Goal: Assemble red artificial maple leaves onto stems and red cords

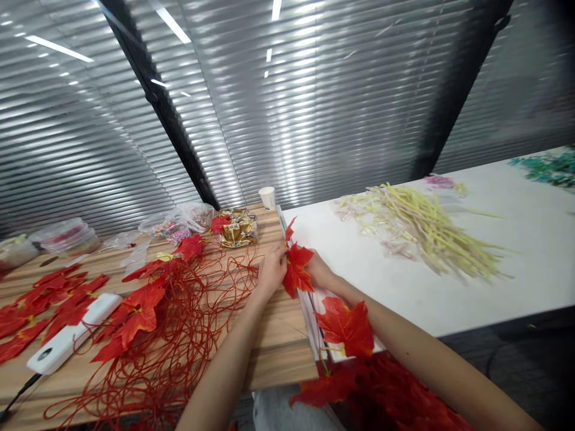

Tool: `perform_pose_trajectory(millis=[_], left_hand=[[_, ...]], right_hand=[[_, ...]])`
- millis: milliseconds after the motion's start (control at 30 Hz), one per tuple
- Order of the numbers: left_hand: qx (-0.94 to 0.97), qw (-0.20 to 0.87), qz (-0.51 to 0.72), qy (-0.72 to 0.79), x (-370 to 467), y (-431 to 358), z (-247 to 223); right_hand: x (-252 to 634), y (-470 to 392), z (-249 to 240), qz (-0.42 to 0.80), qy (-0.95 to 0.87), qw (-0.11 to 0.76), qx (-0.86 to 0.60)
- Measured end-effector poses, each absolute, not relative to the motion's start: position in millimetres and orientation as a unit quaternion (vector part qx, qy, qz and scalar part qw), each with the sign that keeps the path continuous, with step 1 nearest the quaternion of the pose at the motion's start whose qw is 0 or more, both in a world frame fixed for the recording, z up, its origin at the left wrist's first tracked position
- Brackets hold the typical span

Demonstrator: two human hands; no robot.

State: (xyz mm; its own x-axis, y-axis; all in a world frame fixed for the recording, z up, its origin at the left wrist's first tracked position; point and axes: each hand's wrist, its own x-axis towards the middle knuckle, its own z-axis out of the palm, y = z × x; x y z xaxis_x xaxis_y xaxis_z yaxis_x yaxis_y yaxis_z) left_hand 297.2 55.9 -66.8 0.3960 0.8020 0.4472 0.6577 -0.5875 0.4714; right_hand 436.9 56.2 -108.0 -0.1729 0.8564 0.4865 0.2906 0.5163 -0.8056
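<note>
Over the seam between two tables, my left hand point(272, 267) is closed, its fingers curled at the edge of a red artificial maple leaf point(297, 270). From the other side my right hand point(318, 270) meets the same leaf, which hides its fingers. A smaller red leaf tip rises just above both hands. Below them, another red maple leaf point(345, 326) hangs by my right forearm, with a red cord and a yellowish stem near it. More red leaves lie in a blurred heap point(386, 395) at my lap. A tangle of red cord point(193, 323) spreads left of my left forearm.
On the wooden table point(278, 353) lie red leaves point(139, 308), a white power strip point(74, 332), plastic tubs point(67, 236), bags and a gold packet point(238, 227). A paper cup point(267, 198) stands at the back. Yellow stems point(426, 227) cover part of the white table point(449, 311).
</note>
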Motion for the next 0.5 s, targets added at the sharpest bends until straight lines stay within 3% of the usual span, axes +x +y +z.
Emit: perform_pose_trajectory(millis=[500], left_hand=[[0.831, 0.106, 0.323, 0.441, 297.8, 56.0, -66.1]], right_hand=[[436.3, 51.5, -99.2, 0.283, -0.712, 0.494, -0.411]])
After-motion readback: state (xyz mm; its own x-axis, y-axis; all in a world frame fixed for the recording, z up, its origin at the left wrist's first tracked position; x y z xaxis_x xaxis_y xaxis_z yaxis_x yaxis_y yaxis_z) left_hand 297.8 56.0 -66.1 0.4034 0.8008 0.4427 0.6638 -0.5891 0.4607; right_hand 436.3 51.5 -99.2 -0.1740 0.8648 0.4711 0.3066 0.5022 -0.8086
